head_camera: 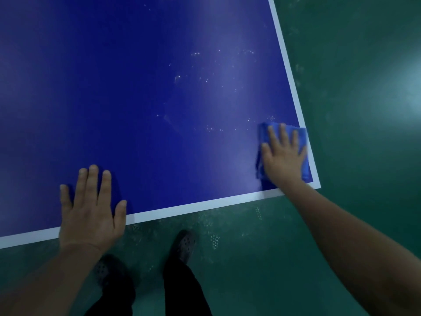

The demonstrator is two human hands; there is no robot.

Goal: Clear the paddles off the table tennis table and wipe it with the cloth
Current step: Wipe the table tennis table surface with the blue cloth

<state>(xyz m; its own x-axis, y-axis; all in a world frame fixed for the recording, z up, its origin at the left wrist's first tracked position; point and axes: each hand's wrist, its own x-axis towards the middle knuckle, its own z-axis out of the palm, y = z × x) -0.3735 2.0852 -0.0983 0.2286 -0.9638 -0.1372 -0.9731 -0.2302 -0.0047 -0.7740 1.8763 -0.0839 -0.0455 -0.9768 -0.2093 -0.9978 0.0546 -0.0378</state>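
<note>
The blue table tennis table with a white border fills the upper left of the head view; its near right corner is at the right. A folded blue cloth lies flat on that corner. My right hand presses down on the cloth with fingers spread. My left hand rests flat on the table's near edge, fingers apart, holding nothing. Pale specks and smears dot the surface left of and beyond the cloth. No paddles are in view.
Green floor surrounds the table on the right and in front. My two feet in dark perforated shoes and dark trousers stand on the floor just below the table's near edge.
</note>
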